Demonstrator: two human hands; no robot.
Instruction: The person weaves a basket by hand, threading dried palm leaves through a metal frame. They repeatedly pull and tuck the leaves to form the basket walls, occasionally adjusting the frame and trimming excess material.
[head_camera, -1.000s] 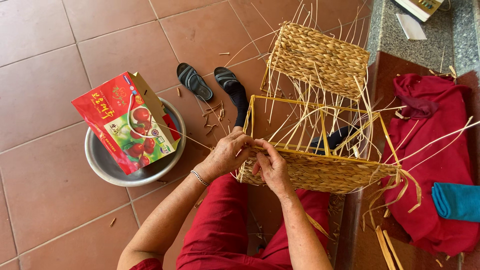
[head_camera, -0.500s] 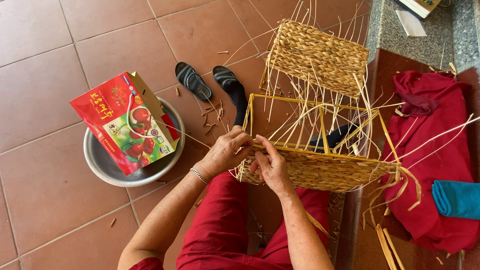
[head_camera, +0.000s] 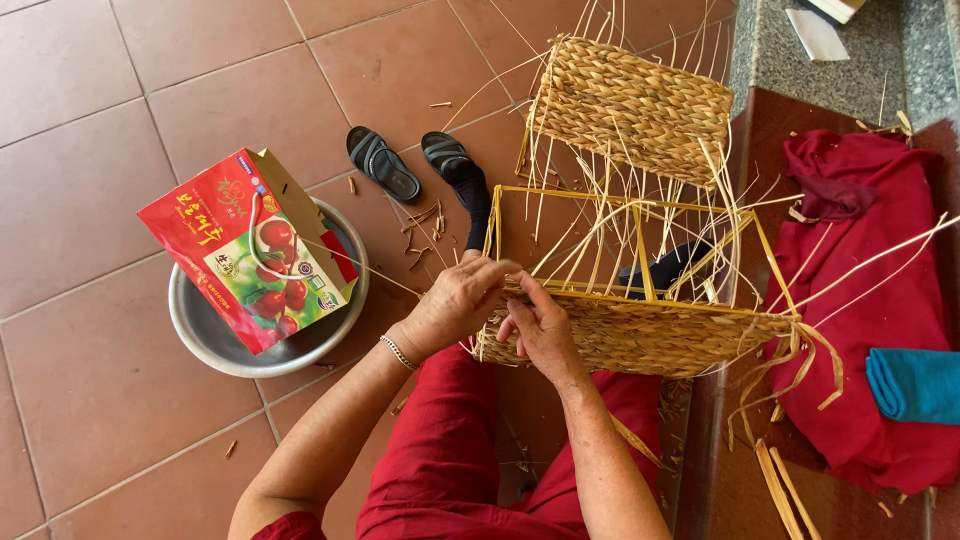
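Tiled floor (head_camera: 120, 90) fills most of the frame, terracotta, littered with straw scraps. Red cloth (head_camera: 880, 300) heaped at 3 o'clock on a dark step, a folded teal cloth (head_camera: 915, 385) on its lower edge, cut off at the frame edge.

Centre to 1 o'clock: half-woven basket (head_camera: 640, 335) on a yellow frame, resting against the person's red-trousered knees. Near wall is woven solid, far wall at 1 o'clock also woven; the sides between show only bare frame rods and loose strands sticking out every way, so by my read roughly half done, side panels and trimming left.

At 9 o'clock a metal basin (head_camera: 205, 340) with a red printed gift bag (head_camera: 240, 250) lying across it. Pair of black sandals (head_camera: 410, 165) at 11 o'clock, a dark sock or foot just beside them, hard to tell which.

Left hand (head_camera: 455, 305) curled over the basket's near top corner, fingers bent and pressing the weave. Right hand (head_camera: 540, 325) touching it just beside, fingers pinched on a strand at the rim. Bracelet (head_camera: 397, 352) on the left wrist.

Hidden: basket bottom, the dark thing inside the frame, fingertips of the left hand behind the rim. Paper items at top right cut off.
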